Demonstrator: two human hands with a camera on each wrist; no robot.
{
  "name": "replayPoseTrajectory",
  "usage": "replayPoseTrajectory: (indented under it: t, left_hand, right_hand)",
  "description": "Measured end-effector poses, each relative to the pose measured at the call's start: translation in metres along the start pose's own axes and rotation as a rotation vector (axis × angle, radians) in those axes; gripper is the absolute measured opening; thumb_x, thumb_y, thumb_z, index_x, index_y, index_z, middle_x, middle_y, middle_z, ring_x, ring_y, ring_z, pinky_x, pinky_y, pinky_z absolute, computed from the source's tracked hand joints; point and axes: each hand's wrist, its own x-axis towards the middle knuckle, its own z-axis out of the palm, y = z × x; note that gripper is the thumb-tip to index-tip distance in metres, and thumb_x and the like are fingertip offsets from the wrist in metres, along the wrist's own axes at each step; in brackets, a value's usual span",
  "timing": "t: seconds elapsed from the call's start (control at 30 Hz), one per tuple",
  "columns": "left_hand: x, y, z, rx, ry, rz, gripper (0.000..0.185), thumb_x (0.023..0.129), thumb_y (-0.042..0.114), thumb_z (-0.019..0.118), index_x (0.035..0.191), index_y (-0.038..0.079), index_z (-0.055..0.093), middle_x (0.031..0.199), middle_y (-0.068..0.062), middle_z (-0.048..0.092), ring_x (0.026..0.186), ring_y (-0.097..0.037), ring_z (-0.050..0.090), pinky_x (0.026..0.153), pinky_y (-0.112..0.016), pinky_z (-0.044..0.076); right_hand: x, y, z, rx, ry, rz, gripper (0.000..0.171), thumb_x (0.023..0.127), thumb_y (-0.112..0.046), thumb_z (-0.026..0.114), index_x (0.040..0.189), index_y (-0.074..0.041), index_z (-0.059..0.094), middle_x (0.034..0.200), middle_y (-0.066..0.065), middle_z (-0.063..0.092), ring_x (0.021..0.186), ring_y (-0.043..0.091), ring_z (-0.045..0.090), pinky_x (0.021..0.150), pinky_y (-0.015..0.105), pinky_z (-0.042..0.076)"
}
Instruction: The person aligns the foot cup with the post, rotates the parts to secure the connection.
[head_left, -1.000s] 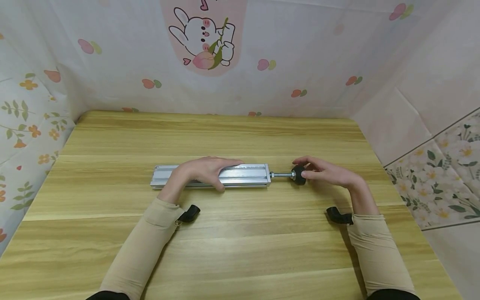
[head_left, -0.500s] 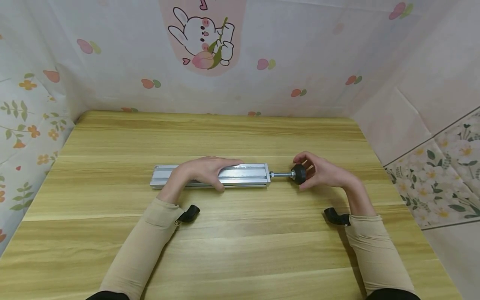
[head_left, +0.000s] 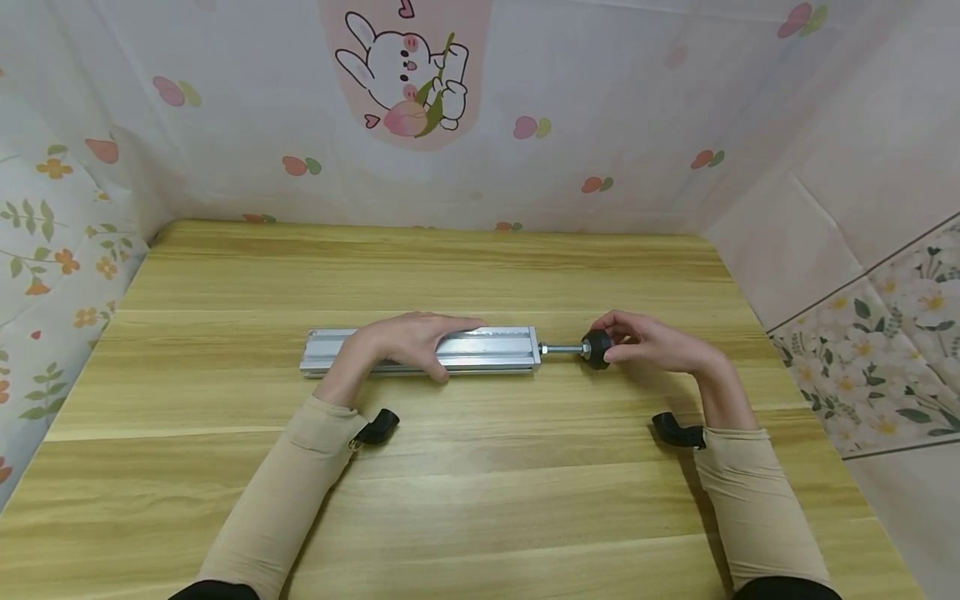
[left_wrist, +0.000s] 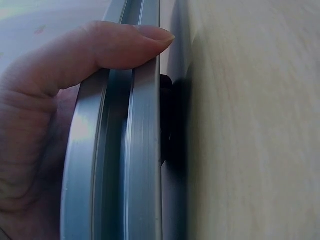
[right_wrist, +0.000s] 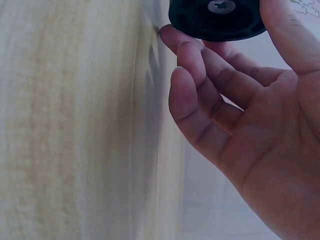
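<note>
Left hand point(head_left: 408, 342) clamped over the aluminium rail point(head_left: 491, 350); right hand point(head_left: 652, 346) pinching the black knob point(head_left: 596, 348) just off the rail's right end.

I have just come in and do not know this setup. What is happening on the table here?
A person works on a silver aluminium rail lying flat on a wooden table. The left hand grips the rail and holds it down. The right hand pinches a black round knob on a threaded rod that sticks out of the rail's right end.
</note>
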Motion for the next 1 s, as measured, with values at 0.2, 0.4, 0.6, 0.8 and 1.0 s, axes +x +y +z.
replayPoseTrajectory:
  t: [0.2, 0.4, 0.6, 0.8, 1.0]
  left_hand:
    - [0.0, -0.001, 0.0, 0.001, -0.001, 0.011, 0.102, 0.072, 0.02, 0.072, 0.163, 0.031, 0.029, 0.161, 0.0, 0.045, 0.117, -0.021, 0.051, 0.105, -0.043, 0.044]
    - [0.0, -0.001, -0.001, 0.004, 0.002, 0.017, 0.102, 0.072, 0.02, 0.073, 0.163, 0.031, 0.03, 0.159, 0.0, 0.047, 0.115, -0.02, 0.052, 0.103, -0.043, 0.045]
    - [0.0, -0.002, -0.002, 0.013, 0.008, 0.026, 0.101, 0.072, 0.019, 0.073, 0.163, 0.03, 0.031, 0.156, 0.001, 0.05, 0.114, -0.019, 0.052, 0.103, -0.041, 0.045]
    - [0.001, -0.003, -0.002, 0.005, 0.003, 0.024, 0.101, 0.072, 0.019, 0.073, 0.163, 0.03, 0.031, 0.157, 0.001, 0.05, 0.114, -0.02, 0.052, 0.103, -0.041, 0.044]
    - [0.001, -0.003, 0.0, 0.002, -0.001, 0.024, 0.1, 0.073, 0.019, 0.073, 0.163, 0.029, 0.031, 0.159, 0.001, 0.048, 0.114, -0.02, 0.052, 0.104, -0.042, 0.044]
  right_hand:
    - [0.0, 0.002, -0.001, 0.03, -0.02, 0.006, 0.033, 0.107, -0.017, 0.052, 0.133, 0.002, 0.058, 0.111, 0.012, 0.066, 0.091, 0.02, 0.065, 0.081, 0.032, 0.055]
    - [-0.001, 0.001, -0.002, -0.016, -0.022, 0.022, 0.034, 0.107, -0.019, 0.052, 0.135, 0.001, 0.058, 0.108, 0.01, 0.066, 0.091, 0.023, 0.066, 0.082, 0.033, 0.055]
    - [-0.002, -0.002, -0.003, -0.03, -0.023, 0.018, 0.04, 0.107, -0.021, 0.053, 0.143, -0.004, 0.056, 0.12, 0.012, 0.067, 0.097, 0.021, 0.065, 0.086, 0.031, 0.053]
    - [0.002, -0.003, 0.003, 0.008, -0.016, 0.013, 0.072, 0.085, -0.015, 0.083, 0.146, -0.007, 0.046, 0.144, 0.014, 0.051, 0.114, 0.024, 0.058, 0.093, 0.029, 0.053]
    - [0.008, -0.005, 0.012, -0.016, 0.01, -0.013, 0.08, 0.075, -0.011, 0.09, 0.14, -0.006, 0.044, 0.142, 0.017, 0.045, 0.11, 0.026, 0.053, 0.089, 0.028, 0.053]
